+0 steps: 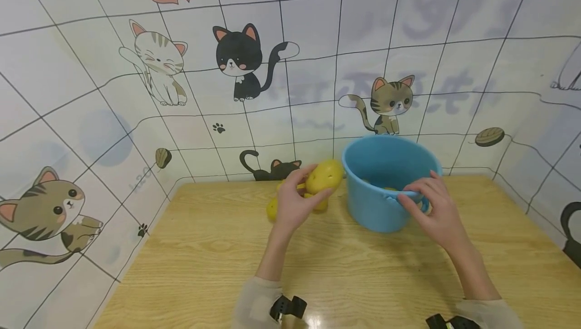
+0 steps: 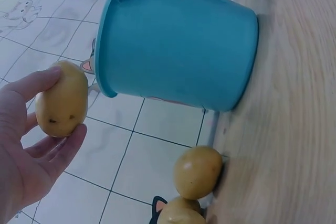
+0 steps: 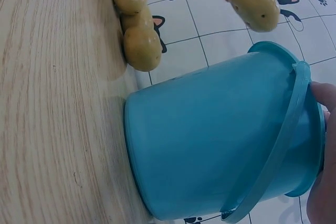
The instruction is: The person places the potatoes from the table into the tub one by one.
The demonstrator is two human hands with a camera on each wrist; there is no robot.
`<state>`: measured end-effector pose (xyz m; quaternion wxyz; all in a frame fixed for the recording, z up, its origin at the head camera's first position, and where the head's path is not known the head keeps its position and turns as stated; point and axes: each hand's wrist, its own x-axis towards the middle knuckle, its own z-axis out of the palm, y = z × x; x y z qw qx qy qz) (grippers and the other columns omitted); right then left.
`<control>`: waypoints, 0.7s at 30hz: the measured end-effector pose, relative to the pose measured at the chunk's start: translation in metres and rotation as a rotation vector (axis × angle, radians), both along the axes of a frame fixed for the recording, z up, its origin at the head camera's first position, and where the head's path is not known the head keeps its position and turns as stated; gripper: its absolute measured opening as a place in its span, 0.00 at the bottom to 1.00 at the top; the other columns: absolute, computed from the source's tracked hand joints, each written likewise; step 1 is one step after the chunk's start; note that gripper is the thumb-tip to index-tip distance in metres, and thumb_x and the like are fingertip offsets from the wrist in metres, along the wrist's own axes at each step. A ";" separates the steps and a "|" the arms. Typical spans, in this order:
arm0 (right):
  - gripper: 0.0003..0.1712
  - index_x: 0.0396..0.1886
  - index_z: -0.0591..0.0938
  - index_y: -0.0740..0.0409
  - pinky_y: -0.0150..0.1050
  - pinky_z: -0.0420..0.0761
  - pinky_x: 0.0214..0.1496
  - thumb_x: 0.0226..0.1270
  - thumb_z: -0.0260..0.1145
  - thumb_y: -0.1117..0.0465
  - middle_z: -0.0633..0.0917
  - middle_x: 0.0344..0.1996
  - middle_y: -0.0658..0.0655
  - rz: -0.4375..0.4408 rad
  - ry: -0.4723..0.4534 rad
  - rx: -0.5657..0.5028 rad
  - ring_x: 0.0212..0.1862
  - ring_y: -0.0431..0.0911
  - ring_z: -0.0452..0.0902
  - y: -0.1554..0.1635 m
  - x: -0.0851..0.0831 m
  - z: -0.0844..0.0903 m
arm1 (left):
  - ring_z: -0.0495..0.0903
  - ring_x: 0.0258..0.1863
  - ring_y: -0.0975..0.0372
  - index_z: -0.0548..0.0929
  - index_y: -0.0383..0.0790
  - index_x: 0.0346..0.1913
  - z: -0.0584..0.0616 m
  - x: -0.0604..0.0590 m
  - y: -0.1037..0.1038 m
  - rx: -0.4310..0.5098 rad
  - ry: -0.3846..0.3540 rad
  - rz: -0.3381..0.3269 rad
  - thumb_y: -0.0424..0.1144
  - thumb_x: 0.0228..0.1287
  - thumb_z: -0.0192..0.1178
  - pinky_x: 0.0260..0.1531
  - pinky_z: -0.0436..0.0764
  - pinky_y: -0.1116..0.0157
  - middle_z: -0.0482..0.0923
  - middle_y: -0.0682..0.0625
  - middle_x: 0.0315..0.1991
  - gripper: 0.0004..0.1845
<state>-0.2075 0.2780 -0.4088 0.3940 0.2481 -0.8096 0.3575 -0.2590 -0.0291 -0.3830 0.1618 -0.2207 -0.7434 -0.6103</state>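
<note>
My left hand [image 1: 295, 200] grips a yellow potato [image 1: 325, 176] between thumb and fingers, raised above the table just left of a blue bucket [image 1: 381, 213]. In the left wrist view the held potato [image 2: 63, 98] shows small dark eyes. At the bucket's right front, my right hand [image 1: 433, 208] pinches the rim, thumb outside and fingers over the edge. The bucket's handle [image 3: 278, 150] hangs down its side in the right wrist view. Inside the bucket, a bit of yellow shows low down, mostly hidden by the front wall.
Several more potatoes [image 3: 143, 48] lie on the wooden table [image 1: 218, 258] by the back wall, partly hidden behind my left hand in the head view. Behind the table rises a white wall [image 1: 313, 87] with a grid and cartoon cats, and side walls flank it.
</note>
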 end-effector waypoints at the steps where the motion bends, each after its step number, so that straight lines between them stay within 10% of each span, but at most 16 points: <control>1: 0.05 0.33 0.83 0.58 0.53 0.51 0.78 0.65 0.72 0.63 0.82 0.35 0.52 0.001 0.003 0.000 0.47 0.36 0.72 0.000 0.000 0.000 | 0.78 0.48 0.57 0.82 0.43 0.61 0.003 0.001 0.002 0.003 0.003 -0.004 0.41 0.51 0.79 0.45 0.85 0.61 0.80 0.49 0.53 0.32; 21: 0.04 0.33 0.84 0.58 0.54 0.51 0.78 0.66 0.71 0.63 0.82 0.35 0.50 0.011 0.005 -0.002 0.46 0.36 0.73 0.002 -0.001 -0.002 | 0.75 0.55 0.62 0.80 0.44 0.64 0.025 0.003 0.039 -0.045 0.130 -0.040 0.41 0.55 0.77 0.46 0.83 0.66 0.77 0.50 0.59 0.32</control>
